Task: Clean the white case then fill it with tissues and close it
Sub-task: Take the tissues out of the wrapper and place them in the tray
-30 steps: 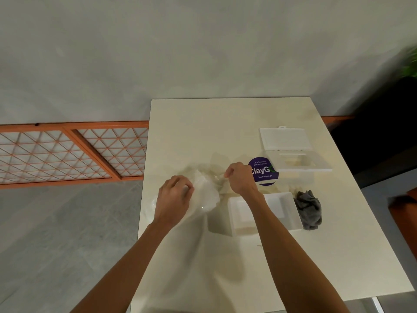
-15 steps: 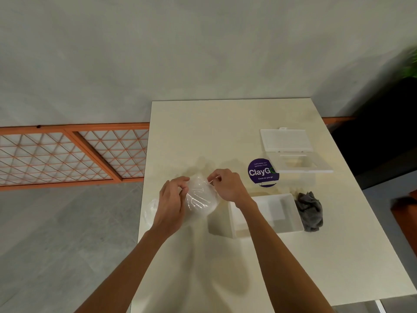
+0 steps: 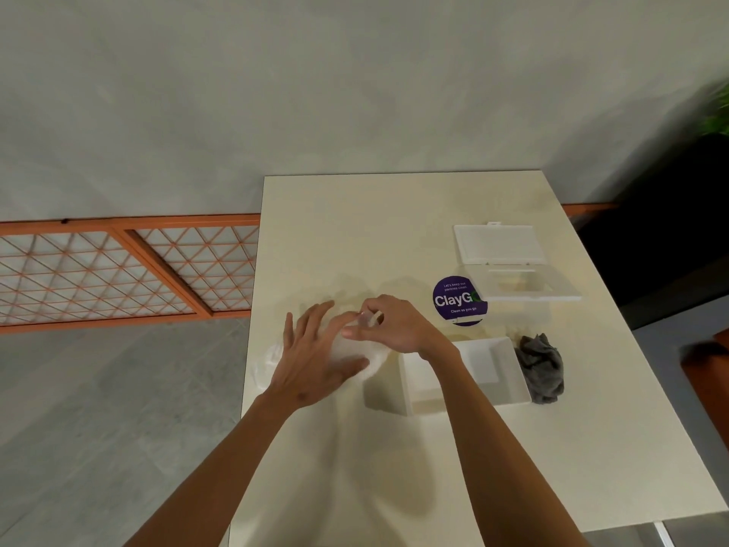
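Presumably the pack (image 3: 349, 347) is being opened so that its tissues can be moved into the case (image 3: 487, 373). It is pinned to the table (image 3: 355, 230) under the left hand (image 3: 315, 361), whose fingers are held straight and spread, so that it cannot slide. A bit of the wrap at its far end is pinched between the thumb and fingertips of the right hand (image 3: 394, 329), seemingly to tear or peel it.

The pack is seen as a soft, rounded bundle in thin, clear, glossy film; what lies inside cannot be made out. The case is set just to the right of the hands, partly hidden by the right forearm: a rigid, white, straight-walled tray, open at the top and apparently empty. Its lid (image 3: 516, 286) is laid well apart at the far right, flat and white, with a ribbed flap folded back. A crumpled grey cloth (image 3: 540, 369) is left against the case's right wall, probably done with. A round purple sticker (image 3: 457, 300) is fixed between lid and hands.
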Demonstrator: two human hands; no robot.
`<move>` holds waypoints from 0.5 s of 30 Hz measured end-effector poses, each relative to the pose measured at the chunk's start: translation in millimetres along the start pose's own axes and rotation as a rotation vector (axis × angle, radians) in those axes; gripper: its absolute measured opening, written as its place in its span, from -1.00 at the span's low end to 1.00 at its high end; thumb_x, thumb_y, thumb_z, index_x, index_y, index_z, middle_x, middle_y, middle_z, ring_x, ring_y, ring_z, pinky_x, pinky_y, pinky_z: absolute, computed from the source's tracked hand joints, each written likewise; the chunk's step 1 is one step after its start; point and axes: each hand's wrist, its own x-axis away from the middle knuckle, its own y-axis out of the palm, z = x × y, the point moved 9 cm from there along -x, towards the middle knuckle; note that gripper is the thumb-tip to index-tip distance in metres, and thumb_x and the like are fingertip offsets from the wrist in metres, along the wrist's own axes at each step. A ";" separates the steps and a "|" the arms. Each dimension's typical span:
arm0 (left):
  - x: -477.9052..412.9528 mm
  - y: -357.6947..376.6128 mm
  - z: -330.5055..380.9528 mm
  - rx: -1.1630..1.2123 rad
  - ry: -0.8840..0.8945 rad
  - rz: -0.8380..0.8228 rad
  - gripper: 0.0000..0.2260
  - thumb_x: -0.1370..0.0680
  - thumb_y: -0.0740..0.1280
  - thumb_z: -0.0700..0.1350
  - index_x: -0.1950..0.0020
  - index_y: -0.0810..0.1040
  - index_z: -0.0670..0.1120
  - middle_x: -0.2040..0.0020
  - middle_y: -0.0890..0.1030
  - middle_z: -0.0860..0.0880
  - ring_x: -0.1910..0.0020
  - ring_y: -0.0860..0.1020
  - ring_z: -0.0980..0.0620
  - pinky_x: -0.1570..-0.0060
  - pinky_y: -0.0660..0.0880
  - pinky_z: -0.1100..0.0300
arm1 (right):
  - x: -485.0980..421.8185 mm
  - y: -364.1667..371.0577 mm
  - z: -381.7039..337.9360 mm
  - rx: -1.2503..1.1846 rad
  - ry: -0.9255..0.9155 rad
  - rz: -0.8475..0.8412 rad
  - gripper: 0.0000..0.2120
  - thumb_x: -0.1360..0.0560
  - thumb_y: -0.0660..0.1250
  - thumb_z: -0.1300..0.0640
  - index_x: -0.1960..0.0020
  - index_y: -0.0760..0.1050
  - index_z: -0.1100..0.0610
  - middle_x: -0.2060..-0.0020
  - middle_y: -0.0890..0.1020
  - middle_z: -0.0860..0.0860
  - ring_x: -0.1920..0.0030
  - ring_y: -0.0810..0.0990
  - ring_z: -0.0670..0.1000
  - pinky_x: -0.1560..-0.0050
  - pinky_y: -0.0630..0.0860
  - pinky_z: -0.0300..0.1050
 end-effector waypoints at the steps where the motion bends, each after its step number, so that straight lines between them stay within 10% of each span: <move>1: -0.3 -0.2 -2.6 0.001 -0.003 0.001 -0.34 -0.52 0.24 0.49 -0.55 0.16 0.35 -0.65 0.09 0.08 -0.66 0.07 -0.06 -0.62 -0.08 -0.30 | 1.0 -3.6 4.7 -0.044 0.017 -0.004 -0.55 -0.43 0.64 -0.19 0.08 0.59 0.16 0.14 0.70 -0.05 0.17 0.61 -0.21 0.02 0.51 -0.23; 6: 1.0 -1.8 -7.8 0.028 0.026 0.025 -0.50 -0.54 0.28 0.43 -0.42 0.36 0.29 -0.63 0.15 0.12 -0.64 0.15 -0.04 -0.63 -0.09 -0.29 | 8.5 -25.5 16.2 -0.153 0.012 -0.010 -0.92 -0.52 0.60 0.13 0.03 0.74 0.10 0.09 0.79 -0.03 -0.01 0.75 0.03 -0.25 0.66 0.06; 11: 2.4 -2.3 -6.0 0.090 0.045 0.058 -0.49 -0.49 0.39 0.39 -0.27 0.35 0.16 -0.62 0.20 0.10 -0.62 0.20 -0.02 -0.64 -0.12 -0.24 | 10.8 -18.1 17.8 -0.512 0.154 0.003 -0.53 -0.75 0.28 -0.08 -0.06 0.72 0.32 0.01 0.78 0.18 -0.02 0.79 0.19 -0.18 0.71 0.03; 15: 0.9 0.2 -4.3 0.025 0.053 0.048 -0.43 -0.48 0.33 0.46 -0.24 0.33 0.08 -0.60 0.24 0.04 -0.60 0.25 -0.06 -0.64 -0.06 -0.26 | -0.9 -8.0 19.2 0.068 0.160 0.072 -0.83 -0.62 0.37 0.19 -0.05 0.74 0.20 0.12 0.79 0.09 0.11 0.79 0.08 -0.07 0.69 -0.06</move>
